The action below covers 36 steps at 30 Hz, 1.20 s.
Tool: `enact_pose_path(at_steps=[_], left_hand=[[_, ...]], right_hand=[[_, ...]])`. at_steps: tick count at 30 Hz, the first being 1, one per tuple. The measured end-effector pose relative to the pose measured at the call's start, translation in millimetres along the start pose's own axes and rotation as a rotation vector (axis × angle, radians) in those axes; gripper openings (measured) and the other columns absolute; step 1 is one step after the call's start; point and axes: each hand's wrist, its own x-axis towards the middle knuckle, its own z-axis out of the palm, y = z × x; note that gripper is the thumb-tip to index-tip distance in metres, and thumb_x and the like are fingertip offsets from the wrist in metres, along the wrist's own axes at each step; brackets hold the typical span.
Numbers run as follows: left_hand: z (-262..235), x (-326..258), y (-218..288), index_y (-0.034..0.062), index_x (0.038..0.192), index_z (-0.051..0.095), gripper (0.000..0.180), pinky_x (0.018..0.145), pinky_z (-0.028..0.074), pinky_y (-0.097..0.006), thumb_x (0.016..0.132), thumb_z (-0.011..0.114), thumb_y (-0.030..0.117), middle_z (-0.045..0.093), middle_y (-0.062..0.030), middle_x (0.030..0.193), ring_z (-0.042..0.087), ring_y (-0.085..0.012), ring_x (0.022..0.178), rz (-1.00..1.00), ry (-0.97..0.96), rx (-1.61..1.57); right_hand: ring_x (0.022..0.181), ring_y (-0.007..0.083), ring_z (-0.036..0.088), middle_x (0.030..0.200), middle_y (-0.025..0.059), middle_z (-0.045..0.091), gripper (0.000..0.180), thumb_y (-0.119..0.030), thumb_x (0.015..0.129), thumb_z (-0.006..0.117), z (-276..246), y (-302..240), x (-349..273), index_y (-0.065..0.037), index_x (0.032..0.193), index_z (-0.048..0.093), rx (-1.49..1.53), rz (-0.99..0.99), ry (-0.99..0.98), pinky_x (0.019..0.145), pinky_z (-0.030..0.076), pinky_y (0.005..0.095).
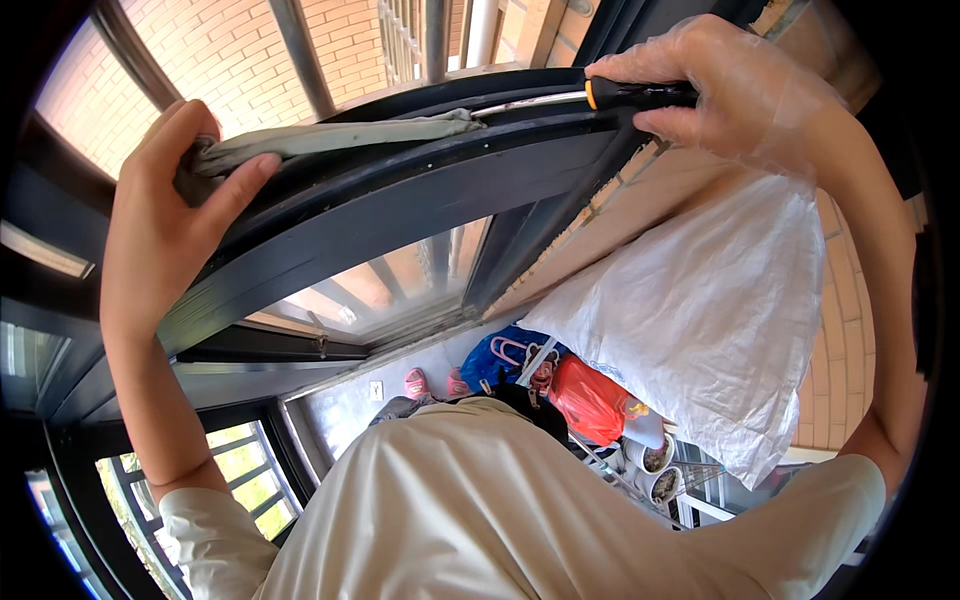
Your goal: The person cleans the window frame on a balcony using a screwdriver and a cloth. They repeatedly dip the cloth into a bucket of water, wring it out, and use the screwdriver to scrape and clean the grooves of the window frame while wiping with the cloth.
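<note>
My left hand is bare and grips the bunched end of a grey-green cloth lying along the top of a dark window frame. My right hand, in a thin clear plastic glove, holds the black and orange handle of a screwdriver. Its metal shaft lies along the frame's groove and its tip presses into the far end of the cloth. Both arms are raised overhead.
A white plastic bag hangs under my right arm. Below are a red bag, a blue bag, pink slippers on the floor and small pots. Brick wall and railings lie outside.
</note>
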Motion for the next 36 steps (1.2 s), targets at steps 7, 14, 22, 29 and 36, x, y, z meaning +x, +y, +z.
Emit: enact_pose_path(at_steps=[7,14,22,29,36], left_hand=[[6.0,18.5,8.3,0.0081,0.103,0.058,0.015,0.055,0.036,-0.022,0.087,0.058,0.009,0.053,-0.0008,0.072,0.043,-0.0061,0.061,0.017,-0.041,-0.151],[-13.9,8.9,-24.1,0.0078,0.114,0.057,0.023,0.076,0.044,-0.020,0.093,0.050,0.014,0.062,-0.0037,0.092,0.058,-0.0089,0.085,-0.065,0.100,-0.268],[-38.2,-20.1,-21.5,0.0095,0.113,0.058,0.023,0.068,0.042,-0.019,0.093,0.051,0.017,0.059,-0.0017,0.087,0.055,-0.0061,0.078,-0.127,0.239,-0.163],[-52.9,-5.1,27.8,-0.0002,0.096,0.052,0.009,0.054,0.035,-0.020,0.088,0.051,0.000,0.050,-0.0020,0.072,0.044,-0.0068,0.059,-0.240,0.235,-0.168],[-80.4,-33.8,10.2,0.0043,0.102,0.057,0.013,0.063,0.041,-0.020,0.091,0.051,0.007,0.058,-0.0040,0.084,0.054,-0.0078,0.072,-0.123,0.092,0.102]], right_hand=[[0.093,0.0264,0.063,0.103,0.0145,0.064,0.035,-0.009,0.075,0.068,-11.6,-4.1,17.5,-0.005,0.109,0.063,0.030,0.125,-0.116,0.086,0.047,0.0316],[0.079,0.0245,0.063,0.093,0.0162,0.065,0.030,-0.011,0.079,0.064,-1.0,-21.1,42.6,-0.003,0.109,0.062,0.148,-0.065,-0.088,0.076,0.048,0.0305],[0.079,0.0235,0.062,0.092,0.0163,0.065,0.030,-0.014,0.082,0.059,8.7,-44.6,63.5,-0.004,0.110,0.062,0.205,-0.226,-0.037,0.076,0.048,0.0315],[0.082,0.0223,0.064,0.097,0.0170,0.065,0.033,-0.016,0.082,0.060,10.8,-56.4,82.8,-0.002,0.112,0.060,0.154,-0.127,-0.148,0.078,0.049,0.0312],[0.080,0.0261,0.063,0.094,0.0169,0.065,0.034,-0.021,0.083,0.060,15.8,-76.3,93.2,-0.006,0.113,0.060,0.214,-0.144,-0.165,0.077,0.048,0.0320]])
